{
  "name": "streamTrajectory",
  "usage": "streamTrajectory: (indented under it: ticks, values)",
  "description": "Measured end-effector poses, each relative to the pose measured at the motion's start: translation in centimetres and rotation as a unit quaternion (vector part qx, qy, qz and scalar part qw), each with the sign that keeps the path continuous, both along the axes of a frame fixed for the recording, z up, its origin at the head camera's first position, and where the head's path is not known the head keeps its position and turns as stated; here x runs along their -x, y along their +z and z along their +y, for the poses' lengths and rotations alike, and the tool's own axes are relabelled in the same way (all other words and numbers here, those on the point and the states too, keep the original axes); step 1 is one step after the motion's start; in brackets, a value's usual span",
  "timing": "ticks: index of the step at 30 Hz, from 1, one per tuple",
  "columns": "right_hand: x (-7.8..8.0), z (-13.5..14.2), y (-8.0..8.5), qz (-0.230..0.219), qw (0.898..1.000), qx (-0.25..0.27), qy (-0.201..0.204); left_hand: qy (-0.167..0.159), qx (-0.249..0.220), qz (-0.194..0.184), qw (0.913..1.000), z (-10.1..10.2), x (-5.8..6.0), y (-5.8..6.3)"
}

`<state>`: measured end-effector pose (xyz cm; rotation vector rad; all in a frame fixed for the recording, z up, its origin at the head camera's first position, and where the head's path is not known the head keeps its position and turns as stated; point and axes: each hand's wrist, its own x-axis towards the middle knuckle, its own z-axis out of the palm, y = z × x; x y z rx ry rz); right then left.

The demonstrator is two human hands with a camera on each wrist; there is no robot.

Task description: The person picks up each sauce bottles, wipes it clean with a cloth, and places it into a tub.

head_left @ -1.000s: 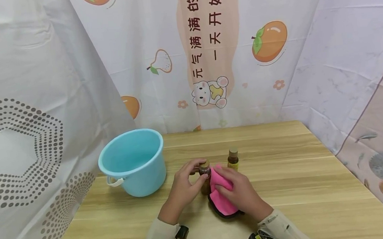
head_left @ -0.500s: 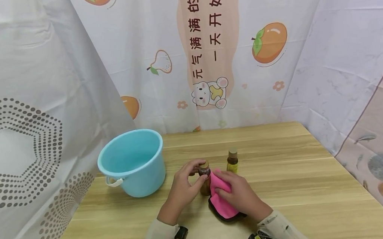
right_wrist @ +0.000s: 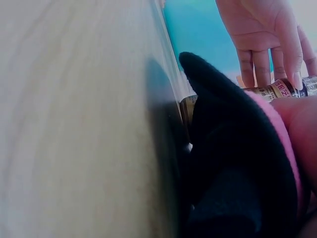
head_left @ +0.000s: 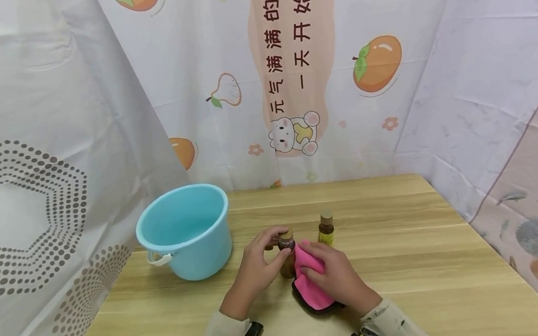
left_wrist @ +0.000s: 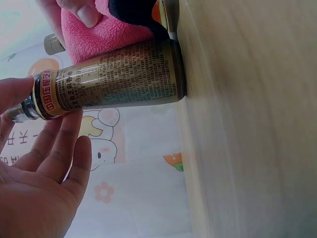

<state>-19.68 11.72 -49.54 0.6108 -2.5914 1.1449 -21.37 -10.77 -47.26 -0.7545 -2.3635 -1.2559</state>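
A dark glass sesame oil bottle point(head_left: 288, 266) with a gold label stands upright on the wooden table. My left hand point(head_left: 256, 264) grips it near the neck, thumb on one side and fingers on the other, as the left wrist view also shows. In my right hand point(head_left: 338, 272) is a pink fluffy cloth point(head_left: 313, 293) with a black backing, pinched between thumb and fingers and laid against the bottle's right side. The black side of the cloth point(right_wrist: 237, 144) fills much of the right wrist view and hides the bottle's lower part there.
Behind my right hand stands a second brown bottle point(head_left: 326, 233) with a yellow label, its base hidden. A light blue bucket point(head_left: 207, 260) with a white handle sits on the left of the table point(head_left: 428, 261). Printed curtains point(head_left: 229, 139) hang behind and on both sides.
My right hand and the cloth have slid slightly down along the bottle. My left hand keeps its hold on the neck, and the head view has tilted a little.
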Motion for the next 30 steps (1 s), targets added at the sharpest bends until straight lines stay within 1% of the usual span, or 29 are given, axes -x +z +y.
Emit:
streamTrajectory:
  ticks: [3, 10, 14, 17, 19, 22, 25, 30]
  values:
    - [-0.05, 0.11, -0.06, 0.012, 1.000, 0.010, 0.000, -0.001, 0.001, -0.002, 1.0000, 0.13, -0.07, -0.01]
    - [0.07, 0.04, -0.23, 0.069, 0.997, 0.032, 0.012, 0.002, -0.003, 0.001, 1.0000, 0.10, -0.18, -0.07]
    - [0.16, -0.02, -0.30, 0.109, 0.993, 0.050, 0.020, 0.001, -0.005, 0.006, 1.0000, 0.04, -0.16, -0.18]
    - [0.20, 0.01, -0.21, 0.137, 0.988, 0.070, 0.030, -0.003, -0.007, 0.001, 1.0000, 0.09, -0.10, -0.20]
    - [0.21, 0.09, -0.12, 0.146, 0.985, 0.084, 0.034, -0.006, -0.008, -0.002, 0.9999, 0.16, -0.06, -0.16]
    - [0.22, 0.18, -0.01, 0.150, 0.984, 0.094, 0.034, -0.007, -0.007, -0.006, 0.9999, 0.26, -0.07, -0.04]
    - [0.22, 0.21, -0.01, 0.147, 0.985, 0.091, 0.031, -0.004, -0.004, -0.007, 1.0000, 0.31, -0.13, 0.10]
    - [0.25, 0.18, -0.11, 0.121, 0.990, 0.074, 0.025, 0.002, 0.000, -0.007, 1.0000, 0.22, -0.19, 0.25]
